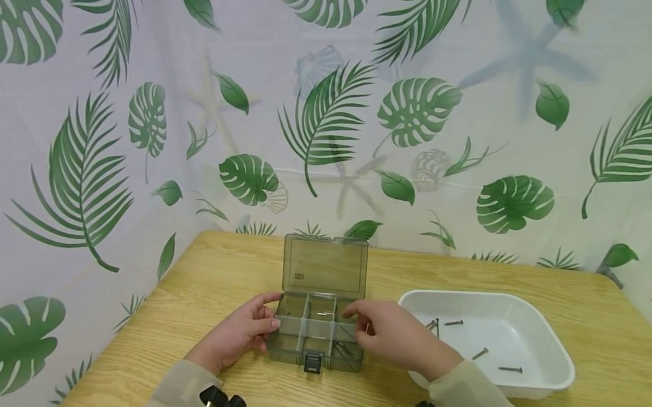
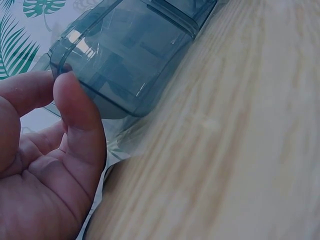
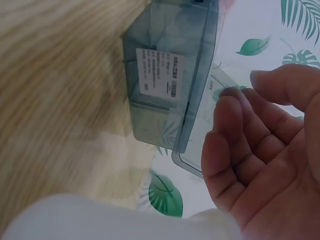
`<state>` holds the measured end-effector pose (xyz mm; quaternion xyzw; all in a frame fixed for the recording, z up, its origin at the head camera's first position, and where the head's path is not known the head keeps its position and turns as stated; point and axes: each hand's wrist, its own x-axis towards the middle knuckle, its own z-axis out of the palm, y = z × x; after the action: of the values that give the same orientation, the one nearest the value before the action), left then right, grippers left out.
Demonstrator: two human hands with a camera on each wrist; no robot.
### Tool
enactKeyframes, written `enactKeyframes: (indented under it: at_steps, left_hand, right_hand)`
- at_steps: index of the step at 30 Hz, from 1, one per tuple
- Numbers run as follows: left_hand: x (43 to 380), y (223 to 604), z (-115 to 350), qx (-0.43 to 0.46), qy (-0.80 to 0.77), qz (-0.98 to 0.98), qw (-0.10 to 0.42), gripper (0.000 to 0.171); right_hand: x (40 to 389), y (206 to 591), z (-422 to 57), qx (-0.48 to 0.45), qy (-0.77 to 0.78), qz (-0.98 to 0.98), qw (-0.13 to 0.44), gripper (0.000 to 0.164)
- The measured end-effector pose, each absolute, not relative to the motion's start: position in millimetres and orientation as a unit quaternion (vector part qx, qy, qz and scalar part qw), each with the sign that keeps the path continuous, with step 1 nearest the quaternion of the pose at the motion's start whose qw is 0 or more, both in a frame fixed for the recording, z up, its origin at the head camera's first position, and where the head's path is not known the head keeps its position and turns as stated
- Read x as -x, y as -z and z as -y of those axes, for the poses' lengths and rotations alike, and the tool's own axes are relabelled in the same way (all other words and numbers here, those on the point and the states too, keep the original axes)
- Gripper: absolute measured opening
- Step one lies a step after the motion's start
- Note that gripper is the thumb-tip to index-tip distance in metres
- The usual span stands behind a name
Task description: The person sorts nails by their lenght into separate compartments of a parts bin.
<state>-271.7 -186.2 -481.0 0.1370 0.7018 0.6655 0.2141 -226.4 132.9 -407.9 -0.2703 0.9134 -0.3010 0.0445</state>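
A translucent grey compartment box stands on the table, its lid raised at the back. My left hand holds the box's left side; in the left wrist view the thumb presses on its corner and a finger lies behind. Over the right-hand compartments is my right hand, its fingers bent. The right wrist view shows the thumb apart from the fingers and nothing seen between them. Several dark screws lie in the front right compartment. The middle rear compartment holds small shiny pieces, too small to name.
A white tray sits to the right of the box, with several loose screws in it. A patterned cloth hangs behind the wooden table. The box's side bears a white printed label.
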Motion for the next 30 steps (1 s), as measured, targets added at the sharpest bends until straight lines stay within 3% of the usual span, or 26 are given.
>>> enactKeyframes:
  at_steps: [16, 30]
  left_hand:
    - [273, 483, 187, -0.136, -0.667, -0.702, 0.211, 0.064]
    - [271, 481, 186, -0.132, -0.664, -0.706, 0.208, 0.064]
  right_hand:
    - [229, 400, -163, 0.245, 0.282, -0.927, 0.008, 0.028]
    - [237, 409, -214, 0.195, 0.271, -0.942, 0.026, 0.03]
